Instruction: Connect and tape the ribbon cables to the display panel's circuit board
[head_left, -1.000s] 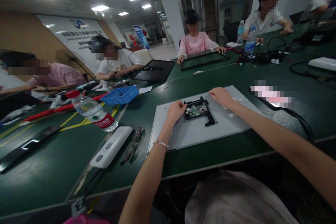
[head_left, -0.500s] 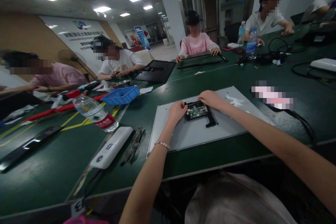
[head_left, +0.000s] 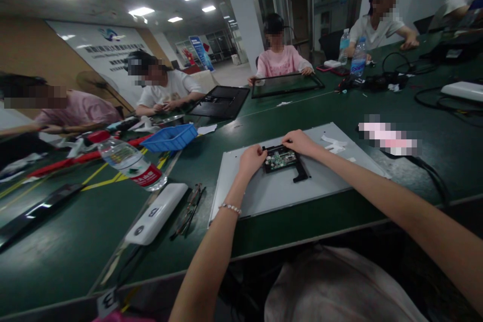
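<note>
A green circuit board (head_left: 279, 160) in a black frame (head_left: 301, 173) lies on a pale grey panel (head_left: 260, 196) in front of me. My left hand (head_left: 252, 158) has its fingers pinched at the frame's left upper corner. On the far edge of the same frame, near its right end, my right hand (head_left: 298, 142) is closed with thumb and fingertips together. Strips of white tape (head_left: 334, 145) stick to the panel, right of my right hand.
Left of the panel are folded glasses (head_left: 188, 211), a white power bank (head_left: 156, 214), a water bottle (head_left: 130, 163) and a blue tray (head_left: 169, 137). A person across the table holds a black bezel (head_left: 289, 91). A cable (head_left: 433, 176) runs at the right.
The whole view has shifted slightly, so most things sit a little further left. Across the table, the person's black bezel is tilted up more. Both my hands stay at the black frame.
</note>
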### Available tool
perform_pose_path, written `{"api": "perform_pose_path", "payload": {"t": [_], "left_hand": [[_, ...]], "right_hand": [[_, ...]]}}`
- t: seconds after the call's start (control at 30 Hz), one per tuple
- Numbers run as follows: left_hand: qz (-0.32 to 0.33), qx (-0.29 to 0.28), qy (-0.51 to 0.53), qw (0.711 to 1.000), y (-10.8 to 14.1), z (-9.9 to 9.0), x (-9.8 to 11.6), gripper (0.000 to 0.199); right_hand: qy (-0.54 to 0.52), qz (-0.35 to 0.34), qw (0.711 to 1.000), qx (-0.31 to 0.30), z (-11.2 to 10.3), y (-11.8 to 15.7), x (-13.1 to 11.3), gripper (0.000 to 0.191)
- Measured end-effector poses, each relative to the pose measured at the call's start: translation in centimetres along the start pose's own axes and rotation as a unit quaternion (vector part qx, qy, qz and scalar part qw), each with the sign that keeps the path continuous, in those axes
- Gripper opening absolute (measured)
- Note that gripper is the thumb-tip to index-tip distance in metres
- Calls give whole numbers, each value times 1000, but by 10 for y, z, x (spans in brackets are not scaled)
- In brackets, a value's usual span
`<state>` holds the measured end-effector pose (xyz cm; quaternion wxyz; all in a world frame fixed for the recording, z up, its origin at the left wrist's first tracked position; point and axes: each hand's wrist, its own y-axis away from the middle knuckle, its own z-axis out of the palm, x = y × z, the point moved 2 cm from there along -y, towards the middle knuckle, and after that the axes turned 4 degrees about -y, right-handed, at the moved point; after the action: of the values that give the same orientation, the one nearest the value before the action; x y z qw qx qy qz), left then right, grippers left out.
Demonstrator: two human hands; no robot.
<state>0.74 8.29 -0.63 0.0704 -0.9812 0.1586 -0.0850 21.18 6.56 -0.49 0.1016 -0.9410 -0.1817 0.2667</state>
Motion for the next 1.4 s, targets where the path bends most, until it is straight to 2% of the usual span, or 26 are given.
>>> {"api": "perform_pose_path", "payload": {"t": [0.27, 0.43, 0.77, 0.87, 1.0, 1.17, 1.27, 1.4], "left_hand": [[0, 6, 2, 1000, 0, 0, 0, 24], [0, 10, 6, 1000, -1, 1, 0, 23], [7, 11, 27, 1000, 1, -3, 1, 22], [18, 16, 43, 999, 1, -5, -1, 25], [17, 27, 53, 998, 4, -7, -3, 29], [34, 61, 41, 997, 5, -12, -1, 31], [41, 74, 42, 995, 4, -15, -1, 22], [43, 80, 80, 993, 3, -15, -3, 15]], "right_hand": [[-70, 38, 996, 46, 11, -5, 15, 28], [-123, 15, 990, 66, 19, -9, 23, 16], [-123, -10, 990, 72, 18, -7, 20, 19], [-130, -22, 989, 69, 7, -4, 19, 22], [-112, -2, 991, 73, -24, 3, 24, 26], [-19, 63, 998, 6, -63, 30, 44, 28], [57, 105, 993, 3, -71, 58, 62, 36], [115, 163, 980, -10, -69, 87, 86, 42]]}}
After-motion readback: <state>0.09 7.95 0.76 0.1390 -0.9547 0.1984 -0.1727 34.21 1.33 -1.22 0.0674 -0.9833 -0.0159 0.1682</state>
